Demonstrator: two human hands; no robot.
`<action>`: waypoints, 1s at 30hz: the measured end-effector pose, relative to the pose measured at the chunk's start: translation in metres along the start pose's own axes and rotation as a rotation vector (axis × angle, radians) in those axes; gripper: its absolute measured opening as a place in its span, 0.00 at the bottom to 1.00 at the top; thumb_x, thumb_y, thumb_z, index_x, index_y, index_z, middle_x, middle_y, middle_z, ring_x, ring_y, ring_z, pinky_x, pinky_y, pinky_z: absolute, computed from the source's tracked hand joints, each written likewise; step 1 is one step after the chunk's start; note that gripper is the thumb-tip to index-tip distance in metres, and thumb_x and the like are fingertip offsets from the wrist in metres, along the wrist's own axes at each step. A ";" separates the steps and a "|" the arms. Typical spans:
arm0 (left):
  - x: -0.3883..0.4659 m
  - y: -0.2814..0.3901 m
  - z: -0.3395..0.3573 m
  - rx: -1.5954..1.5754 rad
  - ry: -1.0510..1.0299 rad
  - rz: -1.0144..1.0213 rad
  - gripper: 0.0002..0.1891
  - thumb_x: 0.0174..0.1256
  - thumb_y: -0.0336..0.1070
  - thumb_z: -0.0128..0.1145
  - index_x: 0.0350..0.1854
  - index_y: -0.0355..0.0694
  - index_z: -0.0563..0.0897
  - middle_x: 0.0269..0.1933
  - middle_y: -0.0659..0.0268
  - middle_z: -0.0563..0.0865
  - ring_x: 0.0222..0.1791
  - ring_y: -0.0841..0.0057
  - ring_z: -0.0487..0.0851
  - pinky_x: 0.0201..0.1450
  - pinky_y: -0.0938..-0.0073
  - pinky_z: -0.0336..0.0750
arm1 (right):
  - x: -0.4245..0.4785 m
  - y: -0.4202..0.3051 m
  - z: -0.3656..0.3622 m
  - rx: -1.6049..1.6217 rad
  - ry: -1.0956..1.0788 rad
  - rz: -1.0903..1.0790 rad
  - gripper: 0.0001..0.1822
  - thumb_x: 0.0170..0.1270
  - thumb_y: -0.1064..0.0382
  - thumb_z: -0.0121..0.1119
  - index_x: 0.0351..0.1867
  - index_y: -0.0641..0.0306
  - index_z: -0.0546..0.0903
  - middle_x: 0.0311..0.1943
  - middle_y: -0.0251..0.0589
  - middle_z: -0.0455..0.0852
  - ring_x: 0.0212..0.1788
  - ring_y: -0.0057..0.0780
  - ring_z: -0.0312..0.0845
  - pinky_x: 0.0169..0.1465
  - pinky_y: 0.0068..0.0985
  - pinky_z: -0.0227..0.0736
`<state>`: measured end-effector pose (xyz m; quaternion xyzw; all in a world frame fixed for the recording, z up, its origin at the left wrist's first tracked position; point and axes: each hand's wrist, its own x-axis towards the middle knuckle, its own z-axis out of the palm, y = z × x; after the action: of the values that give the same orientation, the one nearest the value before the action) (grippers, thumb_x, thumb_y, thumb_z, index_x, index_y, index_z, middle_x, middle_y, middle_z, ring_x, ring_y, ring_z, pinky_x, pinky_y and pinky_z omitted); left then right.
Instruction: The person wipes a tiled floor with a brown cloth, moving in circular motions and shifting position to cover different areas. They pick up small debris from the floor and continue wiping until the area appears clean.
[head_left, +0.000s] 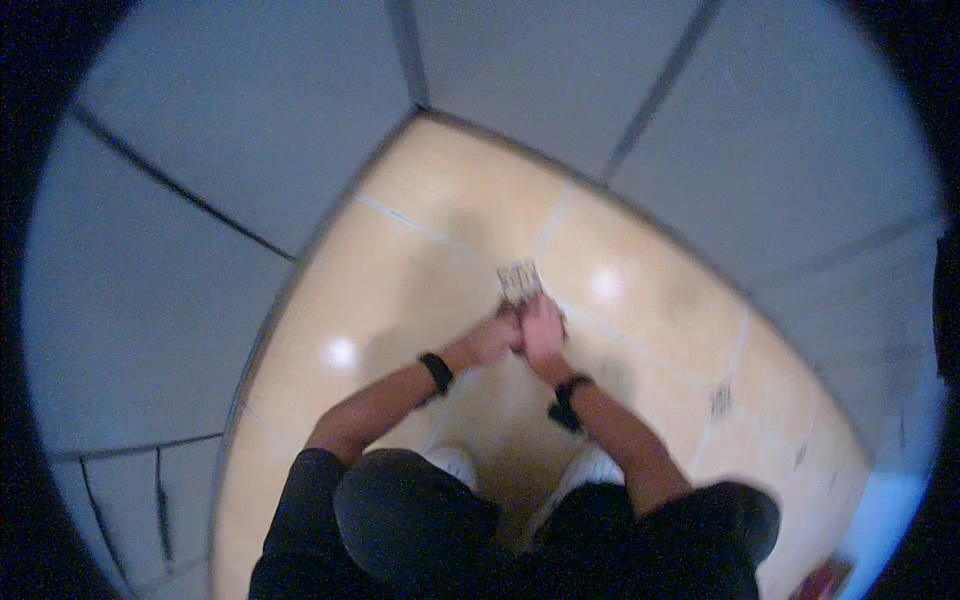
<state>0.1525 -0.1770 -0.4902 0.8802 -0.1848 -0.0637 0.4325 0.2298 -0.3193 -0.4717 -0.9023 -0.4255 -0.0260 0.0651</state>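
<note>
Close together in front of me, above the tiled floor (352, 292), are my left hand (491, 337) and my right hand (544, 330). Their fingers meet and overlap, and both are blurred. Just beyond the fingertips is a small square card or marker (519, 280) with a dark pattern on a pale ground. Whether the fingers pinch its near edge, or it lies on the floor past them, I cannot tell. Anything between the palms is hidden. Each wrist wears a black band, the left band (436, 373) and the right band (570, 401).
Another patterned marker (720, 401) lies on the tiles to the right. Grey panelled walls (517, 67) with dark strips meet in a corner ahead. My white shoes (454, 466) and bent knees are below. A blurred reddish object (825, 579) sits at the lower right.
</note>
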 end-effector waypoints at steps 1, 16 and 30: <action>-0.012 0.010 -0.009 -0.052 0.024 -0.001 0.13 0.58 0.27 0.57 0.46 0.39 0.84 0.51 0.56 0.85 0.51 0.58 0.82 0.55 0.59 0.77 | 0.001 -0.011 -0.009 0.209 -0.185 0.085 0.18 0.66 0.62 0.52 0.54 0.70 0.77 0.54 0.53 0.76 0.56 0.49 0.73 0.60 0.42 0.70; -0.082 0.097 -0.021 0.374 0.354 -0.391 0.19 0.68 0.31 0.56 0.60 0.30 0.75 0.64 0.44 0.72 0.63 0.47 0.72 0.67 0.55 0.68 | 0.062 -0.026 0.011 0.271 0.097 -0.402 0.30 0.74 0.51 0.48 0.75 0.55 0.63 0.77 0.44 0.59 0.80 0.40 0.48 0.80 0.40 0.45; 0.175 0.002 -0.141 0.262 -0.608 -0.374 0.31 0.71 0.41 0.49 0.73 0.31 0.64 0.76 0.47 0.63 0.73 0.52 0.68 0.75 0.60 0.63 | 0.180 0.222 -0.014 0.047 -0.200 -0.307 0.32 0.69 0.60 0.52 0.75 0.46 0.63 0.77 0.40 0.59 0.76 0.45 0.59 0.76 0.38 0.59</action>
<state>0.3522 -0.1410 -0.3927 0.8875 -0.1472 -0.3756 0.2228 0.5161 -0.3236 -0.4608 -0.8231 -0.5630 0.0640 0.0386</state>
